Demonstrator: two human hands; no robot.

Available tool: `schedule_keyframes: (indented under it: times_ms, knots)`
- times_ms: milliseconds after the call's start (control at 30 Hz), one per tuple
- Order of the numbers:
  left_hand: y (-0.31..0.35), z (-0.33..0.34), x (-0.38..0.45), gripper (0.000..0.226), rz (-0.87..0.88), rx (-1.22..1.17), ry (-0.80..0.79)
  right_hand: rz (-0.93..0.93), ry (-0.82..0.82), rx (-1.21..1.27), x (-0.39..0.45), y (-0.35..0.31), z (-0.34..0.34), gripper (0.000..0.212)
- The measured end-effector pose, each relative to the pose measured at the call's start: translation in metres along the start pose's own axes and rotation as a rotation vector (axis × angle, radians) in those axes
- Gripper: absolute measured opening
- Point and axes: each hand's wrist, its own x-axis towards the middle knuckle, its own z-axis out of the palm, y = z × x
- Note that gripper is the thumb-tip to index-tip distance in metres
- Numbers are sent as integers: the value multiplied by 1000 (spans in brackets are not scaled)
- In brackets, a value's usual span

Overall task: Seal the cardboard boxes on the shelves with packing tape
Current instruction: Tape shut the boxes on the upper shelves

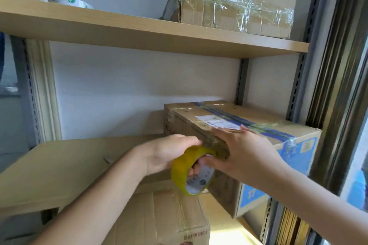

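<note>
Shelving (139, 32) carries the work: on the middle board I note the cardboard box (258, 145) sitting angled, its near corner overhanging the edge, with a blue strip and clear tape already along its top. My main concern is that box; a hard pull on the tape could drag it off the board onto the lower carton (159, 221). The right hand (245, 153) lies flat, fingers straight, pressing the top near the label, thumb down the side; if that pressure eases, the strip may lift or wrinkle. The left hand (165, 153) grips the yellow tape roll (191, 173), fingers curled through its core, held against the box's near edge. A skewed roll could lay tape crooked.
</note>
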Motion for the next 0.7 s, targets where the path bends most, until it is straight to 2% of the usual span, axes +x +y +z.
schedule_keyframes:
  times_ms: [67,100,133,200,267,333,500,567,600,700]
  knots:
    - [-16,13,-10,29,118,-210,-112,24,-39,-7,-10,8,-4,80]
    - [-29,21,-14,29,182,-291,-120,41,-80,17,-10,14,-8,84]
    - [-45,30,-17,31,237,-316,-89,44,-107,24,-8,20,-11,91]
    - [-83,52,-19,48,281,-215,52,10,-123,-20,-4,26,-11,96]
    - [-123,77,-13,57,260,-103,209,-28,-101,-79,-4,28,-7,79]
    - [-146,92,7,56,246,-50,283,-29,-59,-60,-5,28,-3,61]
    - [-160,100,57,63,322,20,184,-47,-39,-49,-8,31,2,50]
    - [-168,97,67,61,312,8,174,-62,-20,-29,-8,33,3,58]
    - [-172,96,70,61,316,-22,178,-83,-10,-1,-11,34,3,69]
    - [-179,97,81,58,368,-137,182,-182,57,-61,-41,41,13,118]
